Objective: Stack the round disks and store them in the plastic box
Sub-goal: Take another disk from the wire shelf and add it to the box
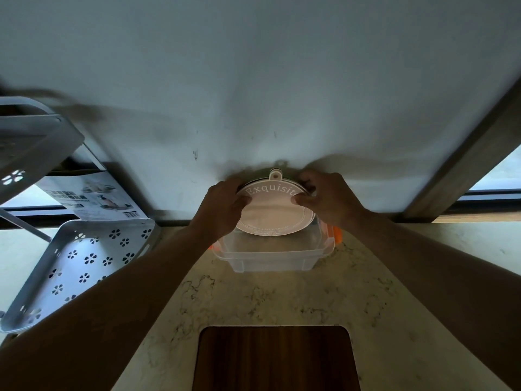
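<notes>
A pale pink round disk (275, 211) with the word "Exquisite" and a small hanging tab tilts over the far part of a clear plastic box (270, 256) with orange latches. Thin dark edges behind the disk hint at more disks stacked under it. My left hand (222, 208) grips the disk's left rim with the thumb on its face. On the right rim, my right hand (328, 198) pinches the stack. The box stands on the marble counter near the wall, open on top.
A white metal rack (79, 258) with flower cut-outs stands at the left, with a printed carton (93, 197) behind it. A dark wooden inset (275, 359) lies in the counter at the front. The wall (253, 94) rises just behind the box.
</notes>
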Demonstrator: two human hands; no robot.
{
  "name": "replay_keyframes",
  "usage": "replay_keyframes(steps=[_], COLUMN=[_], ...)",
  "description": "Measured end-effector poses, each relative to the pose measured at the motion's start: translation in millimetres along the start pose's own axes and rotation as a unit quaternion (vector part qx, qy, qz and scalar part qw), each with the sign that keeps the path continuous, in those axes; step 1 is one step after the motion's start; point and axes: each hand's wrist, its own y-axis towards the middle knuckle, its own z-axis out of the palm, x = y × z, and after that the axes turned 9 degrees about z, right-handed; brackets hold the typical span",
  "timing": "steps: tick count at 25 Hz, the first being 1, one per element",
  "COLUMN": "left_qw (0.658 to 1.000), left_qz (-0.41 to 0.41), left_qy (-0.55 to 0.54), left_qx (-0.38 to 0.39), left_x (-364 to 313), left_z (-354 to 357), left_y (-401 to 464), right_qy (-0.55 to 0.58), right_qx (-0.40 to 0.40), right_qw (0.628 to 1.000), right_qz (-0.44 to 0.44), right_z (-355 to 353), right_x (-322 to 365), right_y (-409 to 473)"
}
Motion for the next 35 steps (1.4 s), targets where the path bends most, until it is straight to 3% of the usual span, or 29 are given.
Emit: replay_keyframes(steps=[7, 24, 35], left_qw=[0.999, 0.997, 0.997], left_qz=[-0.015, -0.001, 0.001], left_qy=[0.026, 0.080, 0.066], left_qx=[0.026, -0.010, -0.030], left_x=[1, 6, 0], left_z=[-7, 11, 11], left_y=[0, 0, 1], right_qy=[-0.027, -0.140, -0.130], right_qx=[0.035, -0.056, -0.060], right_qw=[0.999, 0.985, 0.987], right_qz=[-0.016, -0.084, -0.079], right_z=[-4, 11, 12], right_x=[8, 3, 0], right_y=[1, 3, 1])
